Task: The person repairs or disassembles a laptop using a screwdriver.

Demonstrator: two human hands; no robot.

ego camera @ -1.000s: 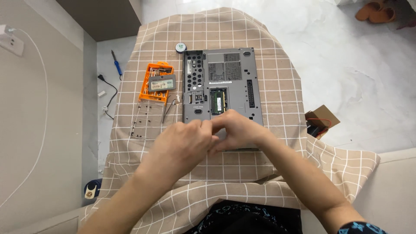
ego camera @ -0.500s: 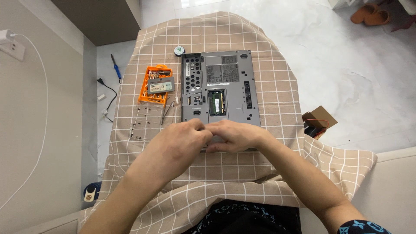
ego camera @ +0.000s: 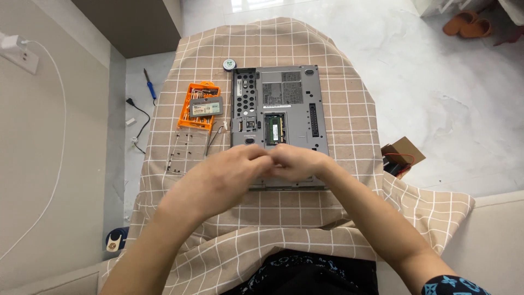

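Both hands meet fingertip to fingertip over the near edge of the upturned grey laptop, its length running away from them. The left hand and right hand are pinched together; I cannot tell what, if anything, they grip.

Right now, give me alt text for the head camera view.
Two bare hands, left hand and right hand, meet fingertip to fingertip over the near edge of a grey laptop lying upside down on a checked cloth. An orange screwdriver kit lies left of it.

I see both hands bunched over the laptop's near edge, blocking it. Left of it, the orange bit case, loose screws and tweezers crowd the cloth. Cloth right of the laptop is open.
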